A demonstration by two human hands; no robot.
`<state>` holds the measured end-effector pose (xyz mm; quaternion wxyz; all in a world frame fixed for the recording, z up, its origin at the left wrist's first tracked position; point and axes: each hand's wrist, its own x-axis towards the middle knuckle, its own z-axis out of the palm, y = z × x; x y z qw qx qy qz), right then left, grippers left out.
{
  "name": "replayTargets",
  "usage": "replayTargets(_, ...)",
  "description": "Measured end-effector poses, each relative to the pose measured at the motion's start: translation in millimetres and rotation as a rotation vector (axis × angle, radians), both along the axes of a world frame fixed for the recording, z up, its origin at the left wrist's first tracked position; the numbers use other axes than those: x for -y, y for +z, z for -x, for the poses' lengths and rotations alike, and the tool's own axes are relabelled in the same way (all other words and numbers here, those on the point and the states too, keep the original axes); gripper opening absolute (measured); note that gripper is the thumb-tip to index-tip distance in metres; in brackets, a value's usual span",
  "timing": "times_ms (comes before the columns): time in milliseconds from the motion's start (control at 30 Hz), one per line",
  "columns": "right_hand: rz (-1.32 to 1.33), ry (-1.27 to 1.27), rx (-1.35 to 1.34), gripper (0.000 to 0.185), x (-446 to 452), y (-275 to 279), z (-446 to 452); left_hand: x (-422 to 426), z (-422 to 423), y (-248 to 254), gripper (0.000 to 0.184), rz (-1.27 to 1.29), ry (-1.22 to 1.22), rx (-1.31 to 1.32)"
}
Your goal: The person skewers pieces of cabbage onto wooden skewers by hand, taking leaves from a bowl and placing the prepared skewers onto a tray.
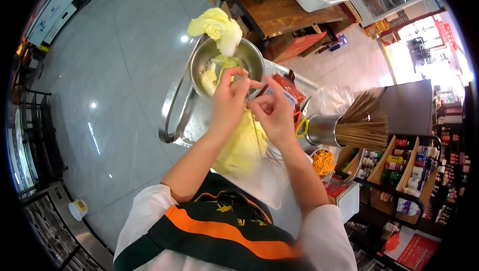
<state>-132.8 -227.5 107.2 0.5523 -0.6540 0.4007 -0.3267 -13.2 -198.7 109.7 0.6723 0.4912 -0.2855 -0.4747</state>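
My left hand point(232, 91) is closed in a pinch above the near rim of a steel bowl point(257, 59). My right hand point(274, 114) pinches close beside it, slightly blurred. A thin bamboo skewer point(255, 130) runs between them and down toward my body; the fingers hide part of it. Pale yellow cabbage leaves point(242, 144) lie under my wrists, partly covered by clear plastic. One large cabbage leaf point(219, 29) stands over the bowl's far rim; whether it is on the skewer I cannot tell. Smaller cabbage pieces point(209, 79) sit inside the bowl.
Right of my hands, a steel canister point(322, 130) holds many bamboo skewers. Yellow-and-red-handled scissors point(301, 125), a red packet point(289, 91) and a bowl of orange shreds point(323, 163) are nearby. A metal tray point(192, 126) lies underneath. A wooden table point(279, 19) stands ahead.
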Motion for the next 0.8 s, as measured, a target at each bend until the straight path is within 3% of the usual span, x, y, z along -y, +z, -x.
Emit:
replayTargets(67,0.109,-0.025,-0.084,0.057,-6.8,14.2,20.0,-8.0,14.5,8.6,0.018,0.008,-0.048,0.106)
replayTargets(100,0.129,-0.049,-0.109,0.046,-14.7,24.8,29.7,-14.1,22.3,10.8,0.02,0.016,-0.087,0.21)
replayTargets(133,0.127,-0.055,-0.108,0.046,-19.9,26.7,43.8,-21.2,29.1,11.5,0.02,0.015,-0.093,0.211)
replayTargets(200,0.518,0.026,-0.318,0.029,-29.8,30.4,76.8,-39.5,43.7,12.5,0.024,0.038,-0.134,0.381)
replayTargets(267,0.501,0.013,-0.371,0.023,-43.9,26.7,109.4,-64.8,48.8,4.8,0.023,-0.042,-0.21,0.394)
replayTargets(367,0.506,0.032,-0.443,0.018,-67.7,5.1,155.0,-96.6,46.4,-37.6,0.022,-0.242,-0.13,0.425)
replayTargets(467,0.499,0.09,-0.437,0.019,-85.1,-25.6,183.3,-114.3,40.1,-73.4,0.022,-0.195,0.074,0.536)
replayTargets(600,0.473,0.136,-0.349,0.019,-96.2,-61.2,199.9,-114.4,38.5,-52.0,0.022,-0.116,0.191,0.769)
replayTargets(667,0.446,0.167,-0.351,0.021,-94.0,-79.2,204.2,-110.9,41.4,-34.2,0.024,0.123,0.236,1.153)
replayTargets(733,0.475,0.177,-0.38,0.019,-88.8,-108.0,206.4,-108.9,46.9,-47.9,0.027,0.134,0.217,1.205)
replayTargets(800,0.504,0.181,-0.41,0.018,-86.5,-136.0,207.8,-103.2,55.8,-56.5,0.03,0.306,0.006,1.493)
